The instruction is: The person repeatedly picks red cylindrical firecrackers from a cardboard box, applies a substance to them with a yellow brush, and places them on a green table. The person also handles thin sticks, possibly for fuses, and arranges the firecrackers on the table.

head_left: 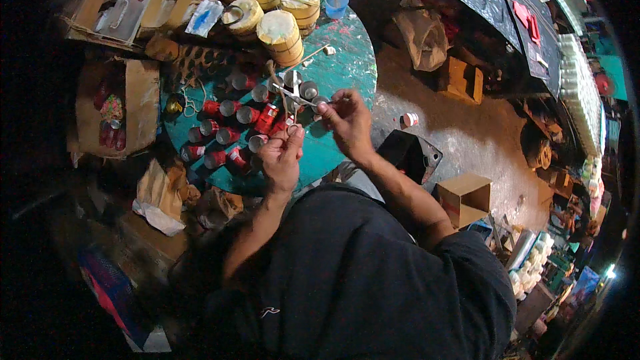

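My left hand [280, 160] and right hand [350, 123] each pinch spread scissors [293, 95]; green tabletop [357, 50] shows along its right edge.

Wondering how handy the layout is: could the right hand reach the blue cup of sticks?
Probably yes: nothing tall stands between the right hand and the blue cup across the green table. That hand holds the scissors, though, and the cup sits near the far edge, so a lean may be needed.
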{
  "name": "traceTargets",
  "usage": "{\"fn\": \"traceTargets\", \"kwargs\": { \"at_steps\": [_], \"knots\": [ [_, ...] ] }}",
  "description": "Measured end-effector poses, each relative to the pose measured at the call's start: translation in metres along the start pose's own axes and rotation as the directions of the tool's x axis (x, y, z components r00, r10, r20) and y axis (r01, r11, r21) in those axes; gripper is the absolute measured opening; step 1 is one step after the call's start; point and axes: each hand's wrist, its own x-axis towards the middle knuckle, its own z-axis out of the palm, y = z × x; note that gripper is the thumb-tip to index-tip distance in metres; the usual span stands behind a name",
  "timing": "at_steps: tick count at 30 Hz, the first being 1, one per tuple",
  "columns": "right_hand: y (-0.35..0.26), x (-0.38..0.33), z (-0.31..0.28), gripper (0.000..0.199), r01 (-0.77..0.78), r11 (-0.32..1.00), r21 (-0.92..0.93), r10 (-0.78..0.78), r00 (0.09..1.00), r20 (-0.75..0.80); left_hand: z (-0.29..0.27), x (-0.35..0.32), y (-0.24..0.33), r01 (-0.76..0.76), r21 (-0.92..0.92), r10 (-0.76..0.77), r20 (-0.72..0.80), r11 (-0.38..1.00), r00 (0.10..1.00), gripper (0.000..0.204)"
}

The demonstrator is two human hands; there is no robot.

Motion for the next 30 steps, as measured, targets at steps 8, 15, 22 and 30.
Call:
{"fn": "traceTargets", "kwargs": {
  "at_steps": [8,15,22,30],
  "knots": [
    [0.039,-0.059,-0.017,0.022,-0.395,0.903,0.166,0.320,0.879,0.353,-0.021,-0.017,-0.015,-0.470,0.429,0.288,0.423,0.771,0.859,0.023],
    [0.085,-0.114,-0.086,0.018,-0.503,0.838,0.213,0.463,0.861,0.212,-0.024,-0.053,-0.034,-0.391,0.420,0.136,0.520,0.819,0.843,0.030],
    [0.097,-0.015,-0.099,0.061,-0.182,0.798,-0.575,-0.032,0.939,-0.343,-0.070,-0.044,-0.053,-0.397,0.568,0.112,0.470,0.721,0.876,0.040],
    [0.148,0.045,-0.143,0.045,-0.357,0.927,-0.117,0.339,0.930,-0.144,-0.068,-0.066,-0.065,-0.220,0.730,-0.027,0.310,0.647,0.950,0.021]
  ]
}}
